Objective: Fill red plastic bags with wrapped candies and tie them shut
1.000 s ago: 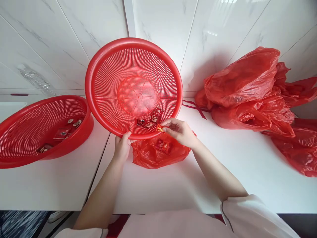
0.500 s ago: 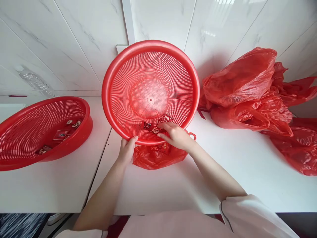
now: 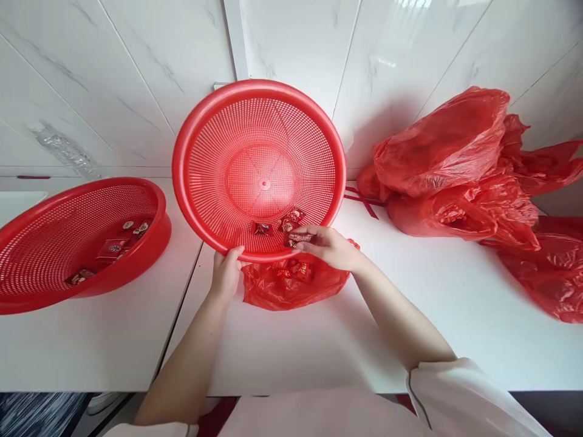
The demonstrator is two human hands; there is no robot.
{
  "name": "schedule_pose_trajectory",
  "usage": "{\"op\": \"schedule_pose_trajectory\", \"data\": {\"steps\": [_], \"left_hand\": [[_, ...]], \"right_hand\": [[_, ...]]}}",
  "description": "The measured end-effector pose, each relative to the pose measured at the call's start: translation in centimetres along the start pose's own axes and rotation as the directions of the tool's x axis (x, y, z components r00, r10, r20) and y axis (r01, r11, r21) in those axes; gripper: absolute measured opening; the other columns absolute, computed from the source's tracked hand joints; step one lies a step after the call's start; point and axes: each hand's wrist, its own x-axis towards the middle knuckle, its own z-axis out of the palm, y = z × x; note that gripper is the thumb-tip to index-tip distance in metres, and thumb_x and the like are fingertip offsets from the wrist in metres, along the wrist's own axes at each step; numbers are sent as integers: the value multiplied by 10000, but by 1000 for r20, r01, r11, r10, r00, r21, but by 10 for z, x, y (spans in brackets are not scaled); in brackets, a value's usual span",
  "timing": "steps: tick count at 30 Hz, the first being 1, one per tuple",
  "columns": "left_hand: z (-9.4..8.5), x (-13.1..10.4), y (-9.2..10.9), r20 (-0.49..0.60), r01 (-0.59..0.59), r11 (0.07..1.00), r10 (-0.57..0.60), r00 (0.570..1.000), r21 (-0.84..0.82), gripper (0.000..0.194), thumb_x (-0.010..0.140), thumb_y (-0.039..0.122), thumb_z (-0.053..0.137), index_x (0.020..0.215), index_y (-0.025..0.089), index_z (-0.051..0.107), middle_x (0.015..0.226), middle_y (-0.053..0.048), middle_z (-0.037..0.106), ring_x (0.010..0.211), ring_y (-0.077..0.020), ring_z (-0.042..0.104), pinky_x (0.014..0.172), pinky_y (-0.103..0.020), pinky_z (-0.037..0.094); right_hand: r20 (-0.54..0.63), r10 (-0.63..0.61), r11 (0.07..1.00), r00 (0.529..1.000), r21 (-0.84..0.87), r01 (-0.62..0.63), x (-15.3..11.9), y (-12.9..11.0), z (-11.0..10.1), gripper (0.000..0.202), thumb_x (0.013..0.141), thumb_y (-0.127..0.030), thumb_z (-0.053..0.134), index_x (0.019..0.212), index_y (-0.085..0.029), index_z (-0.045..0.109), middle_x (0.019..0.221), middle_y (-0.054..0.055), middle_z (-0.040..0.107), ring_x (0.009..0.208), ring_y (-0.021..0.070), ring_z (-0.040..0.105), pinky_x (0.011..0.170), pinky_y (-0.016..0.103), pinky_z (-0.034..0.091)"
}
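A large red mesh basket is tilted toward me, its open mouth facing up and forward. My left hand grips its lower left rim, thumb over the edge. Between the thumb and fingers of my right hand is a small dark red packet, held just inside the lower right rim. Other small red packets lie at the bottom of the tilted wall, with a darker packet left of them. Below the rim a red plastic bag rests on the table with printed red packets showing in its mouth.
A second red basket leans at the left with several packets inside. A clear plastic bottle lies behind it near the tiled wall. Filled red plastic bags are heaped at the right. A table seam runs left of centre.
The basket has shifted left and tilted slightly, with my left hand moving along on its rim. My right hand has drawn a packet from the others toward the lower right rim.
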Motion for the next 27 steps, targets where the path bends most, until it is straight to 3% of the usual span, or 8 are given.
{"op": "schedule_pose_trajectory", "data": {"steps": [2, 4, 10, 14, 18, 21, 24, 27], "left_hand": [[-1, 2, 2, -16, -19, 1000, 18, 1000, -14, 265, 757, 241, 654, 1019, 207, 624, 1046, -59, 640, 1017, -237, 633, 741, -328, 576], [-2, 3, 4, -27, -28, 999, 27, 999, -28, 255, 756, 228, 652, 1010, 216, 629, 1047, -56, 634, 1039, -239, 623, 731, -321, 578], [-6, 7, 7, -57, -28, 998, 25, 998, -54, 233, 750, 234, 645, 983, 223, 642, 1048, -50, 644, 998, -233, 640, 710, -323, 581], [-7, 8, 7, -52, -43, 997, 40, 998, -61, 252, 739, 250, 650, 987, 210, 640, 1054, -64, 655, 1028, -253, 638, 739, -347, 580], [-8, 9, 6, -65, -57, 997, 53, 997, -60, 256, 743, 238, 644, 998, 217, 634, 1076, -63, 654, 1033, -252, 635, 755, -362, 575], [-9, 9, 5, -65, -53, 997, 49, 997, -61, 287, 753, 231, 637, 1040, 230, 637, 1115, -61, 640, 1017, -245, 639, 755, -366, 574], [-9, 9, 6, -62, -48, 997, 44, 997, -64, 307, 757, 223, 637, 1064, 235, 640, 1113, -66, 634, 1021, -247, 634, 750, -358, 576], [-8, 9, 6, -56, -39, 997, 35, 998, -69, 296, 762, 213, 635, 1056, 242, 645, 1121, -61, 627, 1011, -238, 631, 739, -352, 581]], "right_hand": [[13, 85, 963, 996, 254, -85, 0, -2, -2, 269, 878, -318, 636, 1115, -200, 586, 1003, 46, 690, 952, 212, 710, 874, 392, 583], [26, 156, 921, 987, 359, -155, -1, -4, -5, 265, 849, -319, 679, 1063, -198, 583, 1001, 40, 676, 922, 212, 720, 833, 376, 603], [45, 218, 906, 975, 362, -220, -1, -9, -10, 329, 842, -374, 687, 1104, -191, 609, 1049, 74, 674, 907, 220, 722, 729, 332, 629], [31, 165, 922, 986, 349, -165, -2, -9, -11, 320, 885, -423, 624, 1091, -178, 631, 1034, 72, 678, 883, 195, 717, 793, 353, 611], [11, 65, 959, 998, 276, -66, -2, -9, -12, 291, 893, -402, 616, 1075, -178, 650, 1074, 80, 672, 922, 174, 687, 838, 351, 579], [4, -47, 982, 999, 183, 45, -4, -8, -12, 269, 848, -302, 669, 1092, -190, 642, 1148, 82, 649, 1001, 178, 646, 896, 361, 544], [-71, -107, 993, 992, 41, 110, -5, -7, -11, 423, 798, -193, 684, 1203, -214, 567, 1187, 78, 624, 1036, 187, 626, 909, 364, 529], [-144, -124, 979, 982, -180, 97, -8, -8, -12, 586, 764, -133, 671, 1308, -245, 484, 1230, 78, 600, 1017, 191, 630, 864, 346, 541]]}}
